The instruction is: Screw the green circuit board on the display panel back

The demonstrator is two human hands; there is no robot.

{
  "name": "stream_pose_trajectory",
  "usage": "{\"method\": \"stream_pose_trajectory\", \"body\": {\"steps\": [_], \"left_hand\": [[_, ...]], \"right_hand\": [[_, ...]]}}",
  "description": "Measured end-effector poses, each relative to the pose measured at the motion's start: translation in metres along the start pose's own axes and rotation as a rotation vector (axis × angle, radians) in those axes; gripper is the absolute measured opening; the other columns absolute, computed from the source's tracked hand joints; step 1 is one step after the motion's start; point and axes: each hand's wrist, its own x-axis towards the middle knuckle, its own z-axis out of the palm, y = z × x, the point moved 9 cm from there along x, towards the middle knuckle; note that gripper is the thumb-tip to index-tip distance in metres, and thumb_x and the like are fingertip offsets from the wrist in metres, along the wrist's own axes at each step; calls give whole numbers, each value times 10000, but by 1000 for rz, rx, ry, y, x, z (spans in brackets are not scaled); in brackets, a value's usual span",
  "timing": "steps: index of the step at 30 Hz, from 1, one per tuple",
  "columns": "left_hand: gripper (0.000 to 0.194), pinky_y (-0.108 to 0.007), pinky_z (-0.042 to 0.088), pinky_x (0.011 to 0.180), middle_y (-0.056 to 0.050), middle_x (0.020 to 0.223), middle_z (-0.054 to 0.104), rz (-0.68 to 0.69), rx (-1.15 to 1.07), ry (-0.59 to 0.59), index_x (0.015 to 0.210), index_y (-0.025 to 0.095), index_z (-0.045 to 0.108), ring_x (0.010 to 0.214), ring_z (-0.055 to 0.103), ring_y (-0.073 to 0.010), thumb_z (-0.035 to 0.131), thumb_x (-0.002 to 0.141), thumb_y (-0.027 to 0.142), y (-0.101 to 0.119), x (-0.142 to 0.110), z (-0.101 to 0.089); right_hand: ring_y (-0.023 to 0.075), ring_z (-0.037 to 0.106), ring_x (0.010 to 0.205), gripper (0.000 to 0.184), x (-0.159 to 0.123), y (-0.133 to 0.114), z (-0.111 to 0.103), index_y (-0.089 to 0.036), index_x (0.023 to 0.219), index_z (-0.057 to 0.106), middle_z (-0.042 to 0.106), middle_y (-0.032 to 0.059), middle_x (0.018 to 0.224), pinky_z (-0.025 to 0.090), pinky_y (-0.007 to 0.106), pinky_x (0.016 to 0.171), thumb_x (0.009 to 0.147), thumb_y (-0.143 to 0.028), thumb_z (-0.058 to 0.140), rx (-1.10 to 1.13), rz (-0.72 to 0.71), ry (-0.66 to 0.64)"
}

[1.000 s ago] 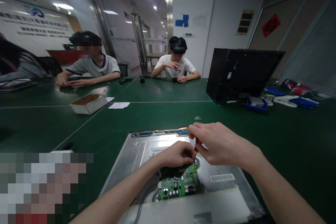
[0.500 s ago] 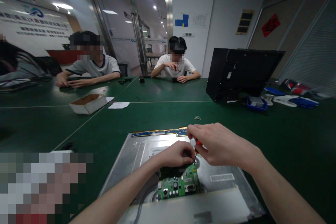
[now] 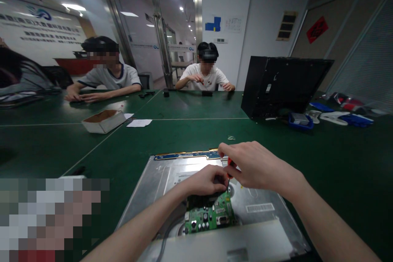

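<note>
Right hand (image 3: 256,166) has a red-and-black screwdriver (image 3: 230,163) pinched between thumb and fingers, shaft angled down to the far right corner of the green circuit board (image 3: 208,217). Tip contact: can't tell, too small. Left hand (image 3: 207,180) is curled over the far side of the board, fingertips close to the shaft; can't tell if they pinch anything. Board sits on the metal panel (image 3: 153,184), around its middle. Panel is the landmark for the rest. It lies flat on the green table (image 3: 190,133). Blue strip (image 3: 184,155) runs along its far edge. Gray cable (image 3: 166,231) is on its near left part, pale sheet (image 3: 258,237) across its near part, barcode label (image 3: 260,208) right of the board. Small clear scrap (image 3: 231,138) is on the table just beyond the panel. Open box (image 3: 104,122) and white paper (image 3: 139,123) are beyond it to the left. Black monitor housing (image 3: 288,86) stands beyond it to the right, with a blue tray (image 3: 300,121) and gloves (image 3: 353,119) beside. Across the table from the panel, a person in a white shirt (image 3: 211,77) holds a red tool above a black block (image 3: 207,93). Another person (image 3: 112,75) sits farther left, forearms on the table.
</note>
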Motion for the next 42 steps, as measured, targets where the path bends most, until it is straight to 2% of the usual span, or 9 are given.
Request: {"method": "stream_pose_trajectory", "body": {"steps": [4, 10, 15, 19, 25, 29, 35, 38, 42], "left_hand": [[181, -231, 460, 675, 13, 751, 650, -2, -4, -7, 831, 149, 650, 700, 596, -153, 625, 692, 36, 1, -1, 1], [103, -244, 449, 691, 4, 741, 646, -9, 19, 13, 755, 143, 643, 718, 589, -167, 648, 693, 61, -1, 0, -2], [141, -231, 453, 680, 7, 751, 645, -2, 6, -2, 796, 146, 650, 709, 593, -157, 643, 693, 51, 2, 0, 0], [178, -227, 457, 676, 12, 752, 642, 4, -4, -16, 827, 151, 649, 699, 596, -152, 628, 692, 38, 2, 0, 1], [100, -238, 450, 685, 3, 752, 639, -3, 13, 0, 768, 148, 640, 727, 580, -167, 652, 700, 75, -1, 1, -1], [115, -234, 454, 687, 2, 763, 647, -7, -4, -13, 794, 146, 636, 718, 585, -159, 639, 708, 70, -2, 0, 1], [135, -228, 457, 681, 5, 754, 644, 5, -34, -23, 794, 143, 638, 711, 594, -155, 626, 697, 49, -1, 0, 3], [119, -239, 454, 686, 1, 759, 653, 4, -28, -16, 792, 143, 642, 719, 590, -164, 638, 700, 68, -3, 1, 2], [99, -251, 458, 696, -13, 778, 666, -12, -28, -9, 818, 136, 643, 729, 595, -173, 652, 724, 107, -7, 0, 2]], "right_hand": [[194, 618, 653, 144, 1, 6, 1, -222, 981, 552, 676, 22, 747, 257, 271, 509, 881, -324, 537, -67, 51, -11], [168, 598, 709, 157, -3, -8, -5, -216, 963, 559, 665, 19, 951, 292, 276, 533, 808, -193, 557, 53, -75, 11], [182, 621, 691, 80, 1, 0, -3, -211, 904, 607, 693, 17, 807, 267, 273, 511, 857, -261, 565, -22, 2, 6], [186, 617, 617, 139, 0, 5, -1, -207, 851, 635, 670, 23, 675, 236, 278, 488, 884, -310, 548, -92, 54, -36], [175, 603, 713, 145, -7, -10, -6, -210, 956, 567, 660, 32, 927, 307, 281, 530, 811, -202, 562, 34, -68, -26], [183, 615, 740, 157, -5, -7, -4, -202, 955, 534, 670, 27, 894, 303, 273, 532, 806, -153, 552, 33, -48, -32], [198, 611, 609, 122, 0, 7, -2, -211, 908, 572, 659, 26, 697, 210, 274, 472, 881, -323, 535, -90, 82, -7], [195, 609, 634, 116, -2, -2, -4, -207, 911, 560, 660, 26, 761, 226, 277, 470, 865, -312, 547, -66, 36, -14], [179, 601, 675, 135, -4, -14, -5, -182, 919, 528, 647, 35, 873, 280, 280, 489, 796, -182, 583, -31, -16, -56]]}}
